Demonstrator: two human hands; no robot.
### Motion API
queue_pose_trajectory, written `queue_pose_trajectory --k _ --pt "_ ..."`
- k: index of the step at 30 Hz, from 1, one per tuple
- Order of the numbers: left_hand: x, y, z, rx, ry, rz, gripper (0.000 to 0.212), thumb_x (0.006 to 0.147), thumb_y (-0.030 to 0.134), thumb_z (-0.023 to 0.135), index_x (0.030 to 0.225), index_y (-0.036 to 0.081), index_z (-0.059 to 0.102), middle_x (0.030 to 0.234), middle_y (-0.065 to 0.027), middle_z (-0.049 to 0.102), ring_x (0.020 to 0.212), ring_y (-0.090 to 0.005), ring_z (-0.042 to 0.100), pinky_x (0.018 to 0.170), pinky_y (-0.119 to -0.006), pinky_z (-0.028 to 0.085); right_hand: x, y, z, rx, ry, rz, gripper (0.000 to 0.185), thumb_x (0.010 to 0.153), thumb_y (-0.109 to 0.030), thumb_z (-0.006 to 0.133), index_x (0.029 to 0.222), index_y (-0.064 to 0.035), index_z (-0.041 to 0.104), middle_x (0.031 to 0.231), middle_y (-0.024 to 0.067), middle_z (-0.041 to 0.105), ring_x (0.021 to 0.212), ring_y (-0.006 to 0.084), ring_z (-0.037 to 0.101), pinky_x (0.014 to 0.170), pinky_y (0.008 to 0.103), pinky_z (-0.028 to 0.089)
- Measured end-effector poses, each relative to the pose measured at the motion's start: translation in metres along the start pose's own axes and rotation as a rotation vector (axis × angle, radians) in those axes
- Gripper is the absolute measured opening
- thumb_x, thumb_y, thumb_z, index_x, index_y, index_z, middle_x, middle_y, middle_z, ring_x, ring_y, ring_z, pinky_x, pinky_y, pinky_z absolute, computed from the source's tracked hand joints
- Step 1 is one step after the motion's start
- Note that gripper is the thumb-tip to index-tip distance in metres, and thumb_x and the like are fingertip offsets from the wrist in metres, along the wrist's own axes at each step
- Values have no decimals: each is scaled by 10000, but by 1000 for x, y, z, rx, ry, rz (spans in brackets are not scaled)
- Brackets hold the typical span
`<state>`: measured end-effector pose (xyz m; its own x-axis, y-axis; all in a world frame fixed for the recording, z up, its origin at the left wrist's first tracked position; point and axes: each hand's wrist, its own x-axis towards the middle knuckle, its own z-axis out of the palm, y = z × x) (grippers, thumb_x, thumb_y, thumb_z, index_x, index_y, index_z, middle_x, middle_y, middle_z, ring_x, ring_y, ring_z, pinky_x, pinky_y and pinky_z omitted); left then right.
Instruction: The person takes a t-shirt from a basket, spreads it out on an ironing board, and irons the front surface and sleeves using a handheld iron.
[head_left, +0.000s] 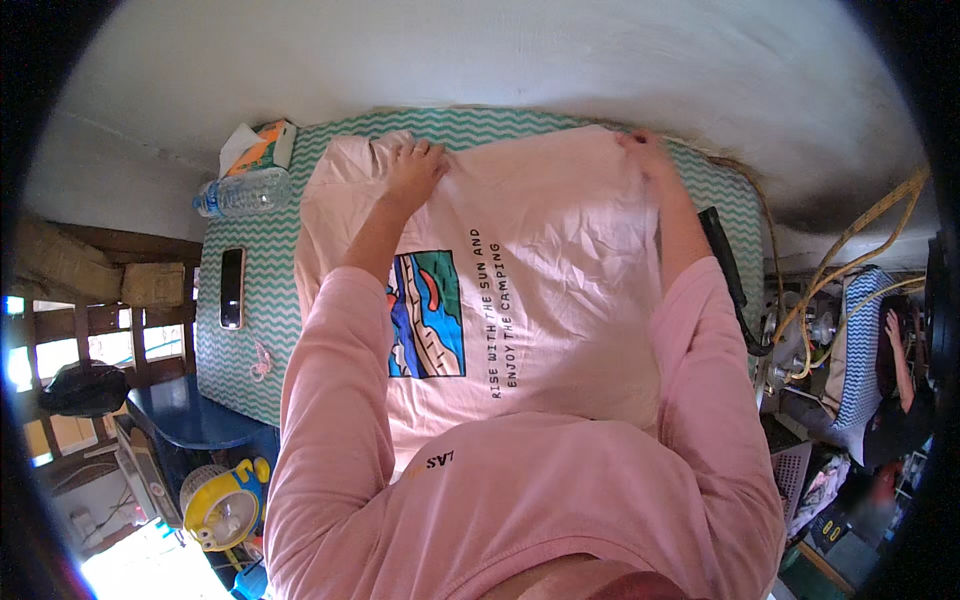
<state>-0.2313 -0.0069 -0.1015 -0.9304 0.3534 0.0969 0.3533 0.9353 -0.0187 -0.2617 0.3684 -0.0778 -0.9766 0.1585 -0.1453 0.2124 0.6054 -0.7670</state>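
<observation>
A pale pink shirt (555, 300) lies spread sideways over a table covered in green and white zigzag cloth (262, 262). Its front carries a colourful printed picture and lines of lettering. My left hand (420, 172) rests palm down on the fabric by the shirt's far edge, left of the middle, next to some bunched folds. At the far right corner my right hand (649, 157) touches the shirt's edge. That hand is blurred, and whether its fingers pinch the cloth is unclear. Part of the shirt's near side is hidden by my forearms and body.
Left of the shirt are a tissue pack (279, 146), a clear plastic bottle (251, 193), a phone (232, 289) and a small pink ribbon-like item (261, 362). A black elongated object (724, 255) and brown cords (832, 262) lie right. Another person's arm (904, 360) shows far right.
</observation>
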Motion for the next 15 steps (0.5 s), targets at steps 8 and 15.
queue_pose_trajectory --k 8,15 --pt "27 -11 -6 -173 190 163 179 825 228 442 921 85 493 886 -104 549 897 -276 511 852 -437 329 19 30 -27 -143 248 -86 365 731 -338 603 817 15 565 763 159 594 711 269 575 633 362 436" --pt "30 -3 0 -170 199 57 196 843 248 424 885 65 478 892 -131 556 863 -299 530 726 -404 428 23 33 -7 174 218 195 321 778 -289 561 891 10 538 864 151 589 791 258 565 673 374 436"
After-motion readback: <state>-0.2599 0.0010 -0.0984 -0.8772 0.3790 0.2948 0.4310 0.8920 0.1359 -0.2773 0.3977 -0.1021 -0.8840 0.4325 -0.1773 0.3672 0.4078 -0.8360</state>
